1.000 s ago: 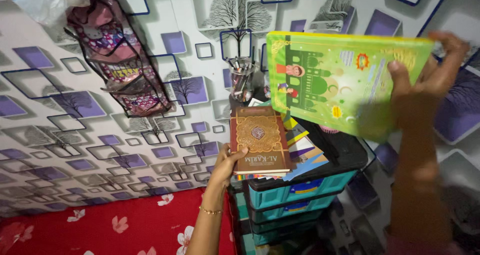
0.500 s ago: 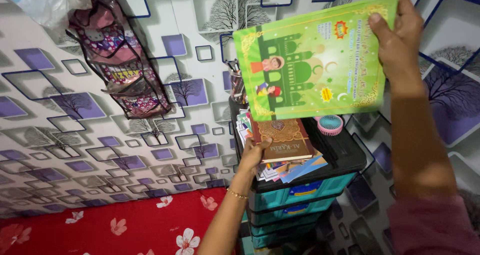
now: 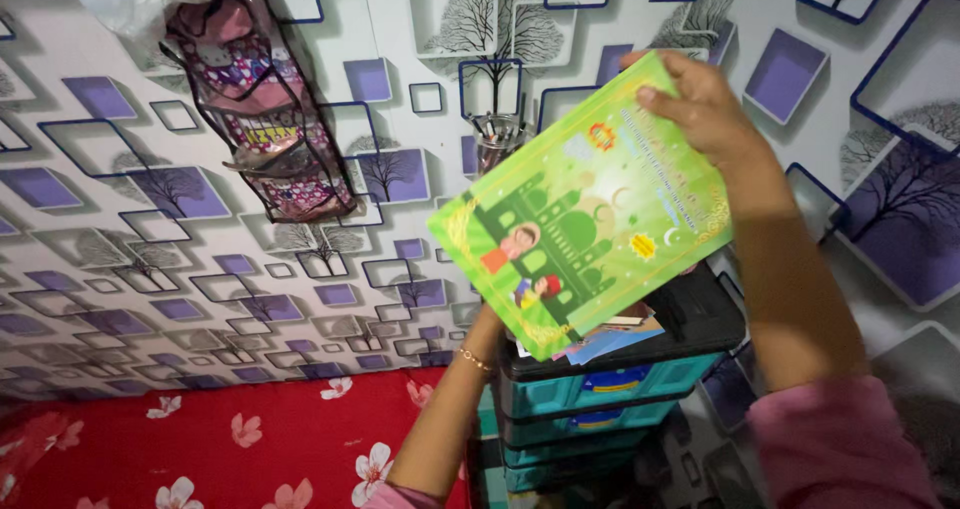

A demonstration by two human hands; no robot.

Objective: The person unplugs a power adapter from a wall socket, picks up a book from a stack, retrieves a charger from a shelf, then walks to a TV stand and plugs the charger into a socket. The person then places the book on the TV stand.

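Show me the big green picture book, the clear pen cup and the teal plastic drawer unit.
Big green picture book (image 3: 585,209), head view, middle of its cover.
Clear pen cup (image 3: 497,141), head view, its upper wall.
Teal plastic drawer unit (image 3: 610,384), head view, top drawer front.

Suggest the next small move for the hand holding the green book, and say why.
Probably lower the green book flat onto the book stack. The right hand holds it tilted just above that stack on the teal drawer unit, and the left hand, hidden behind the book, reaches toward the stack.
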